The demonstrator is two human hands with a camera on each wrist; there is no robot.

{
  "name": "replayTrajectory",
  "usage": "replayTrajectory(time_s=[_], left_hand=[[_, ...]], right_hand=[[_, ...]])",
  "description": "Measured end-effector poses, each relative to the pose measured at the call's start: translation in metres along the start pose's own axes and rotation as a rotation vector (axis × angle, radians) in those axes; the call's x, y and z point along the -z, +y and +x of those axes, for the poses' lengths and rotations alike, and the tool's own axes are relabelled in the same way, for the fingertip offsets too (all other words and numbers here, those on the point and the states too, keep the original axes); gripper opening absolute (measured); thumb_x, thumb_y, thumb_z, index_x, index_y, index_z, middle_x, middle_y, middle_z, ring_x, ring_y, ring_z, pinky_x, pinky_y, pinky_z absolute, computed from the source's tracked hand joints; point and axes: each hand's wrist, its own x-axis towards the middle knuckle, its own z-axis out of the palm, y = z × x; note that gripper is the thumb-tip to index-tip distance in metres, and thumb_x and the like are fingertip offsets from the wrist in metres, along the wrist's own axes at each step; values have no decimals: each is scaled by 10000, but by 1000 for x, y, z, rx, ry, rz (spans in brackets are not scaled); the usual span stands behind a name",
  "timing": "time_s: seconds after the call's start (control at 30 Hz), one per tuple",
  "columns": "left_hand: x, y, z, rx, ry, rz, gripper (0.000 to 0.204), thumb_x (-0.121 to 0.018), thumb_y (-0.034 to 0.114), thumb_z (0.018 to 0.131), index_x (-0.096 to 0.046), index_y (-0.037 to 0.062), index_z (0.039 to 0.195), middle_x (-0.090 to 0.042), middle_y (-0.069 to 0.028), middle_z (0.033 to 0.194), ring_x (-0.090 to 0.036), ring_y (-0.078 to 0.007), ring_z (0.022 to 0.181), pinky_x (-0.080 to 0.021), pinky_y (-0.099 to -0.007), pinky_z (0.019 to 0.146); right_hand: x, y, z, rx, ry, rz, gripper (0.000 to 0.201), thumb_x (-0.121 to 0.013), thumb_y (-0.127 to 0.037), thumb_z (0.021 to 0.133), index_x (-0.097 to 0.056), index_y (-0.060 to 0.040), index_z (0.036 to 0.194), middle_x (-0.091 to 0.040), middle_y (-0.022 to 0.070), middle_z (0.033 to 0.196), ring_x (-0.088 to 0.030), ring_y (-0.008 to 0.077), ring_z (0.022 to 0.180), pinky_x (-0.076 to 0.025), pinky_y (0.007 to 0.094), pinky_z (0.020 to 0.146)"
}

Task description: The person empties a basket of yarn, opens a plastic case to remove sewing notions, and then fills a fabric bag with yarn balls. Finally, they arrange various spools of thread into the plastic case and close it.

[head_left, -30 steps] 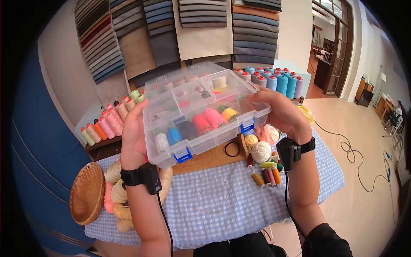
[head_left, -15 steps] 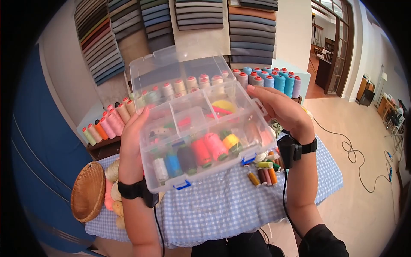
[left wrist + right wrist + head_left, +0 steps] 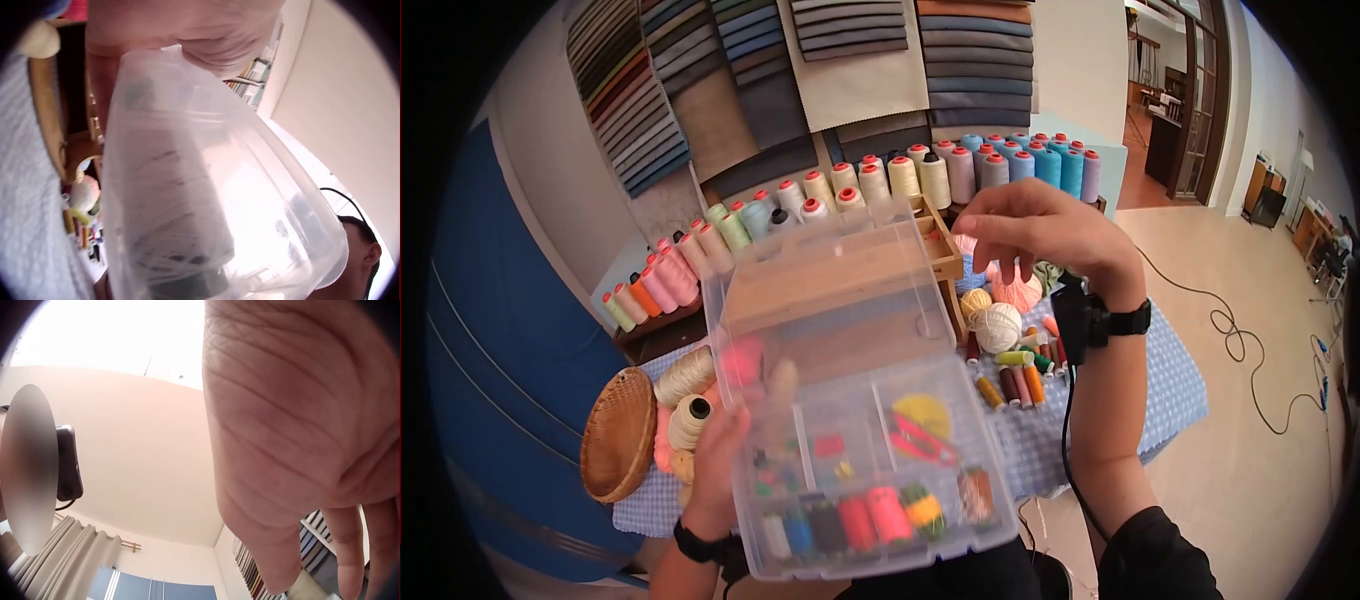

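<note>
My left hand [image 3: 718,470] grips the left side of a clear plastic compartment box [image 3: 880,562], which tilts towards me. The box's see-through lid [image 3: 840,330] stands swung back on the far side. Along the front compartment lie several thread spools, among them a pink spool [image 3: 888,512] and a yellow-and-green spool [image 3: 923,510]. A yellow disc [image 3: 922,414] and a pink-red tool [image 3: 924,440] sit in a rear compartment. Through the box's end wall the left wrist view shows a white spool [image 3: 181,206]. My right hand [image 3: 1040,235] hovers right of the lid, fingers loosely bent, holding nothing.
Yarn balls [image 3: 1000,328] and small thread spools [image 3: 1020,380] lie on the checked cloth [image 3: 1170,375] at right, beside a wooden organizer [image 3: 938,250]. A wicker basket [image 3: 618,435] and cream yarn [image 3: 685,378] are at left. Thread cones [image 3: 845,185] line the back.
The box has come down and nearer to me, tilting so its inside shows more. My right hand has let go of its right side and moved up; my left hand has lowered with the box.
</note>
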Motion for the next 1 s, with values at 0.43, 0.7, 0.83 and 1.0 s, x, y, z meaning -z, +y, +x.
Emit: replayTrajectory(time_s=[0.43,0.7,0.83,1.0], left_hand=[[9,-65,-47,373,-30,12,325,-518,302,1087,-546,89,1331,-663,-80,1177,-679,-185,983,-582,-323,688],[1,-60,19,304,-58,7,351,-535,329,1084,-557,81,1332,-653,-57,1194,-656,-159,1027,-565,-329,753],[-5,-61,47,302,-101,-3,374,-554,314,1078,-553,23,1313,-653,-63,1199,-648,-166,1064,-564,-320,831],[-3,-57,64,235,-181,212,400,-596,255,1053,-530,-9,1346,-638,-90,1244,-634,-192,1095,-539,-337,918]], right_hand=[[7,0,-17,233,-120,23,389,-685,-366,989,-680,0,1119,-738,65,799,-675,104,577,-526,219,513],[11,-2,-20,202,-128,-35,273,-627,-226,1032,-655,-12,1199,-737,59,824,-671,60,641,-520,203,536],[15,-1,-23,212,-117,-50,282,-634,-244,1032,-657,-15,1195,-737,55,830,-680,59,664,-519,200,538],[20,4,-25,212,-105,-58,291,-641,-260,1029,-661,-20,1193,-741,45,839,-683,65,664,-520,210,536]])
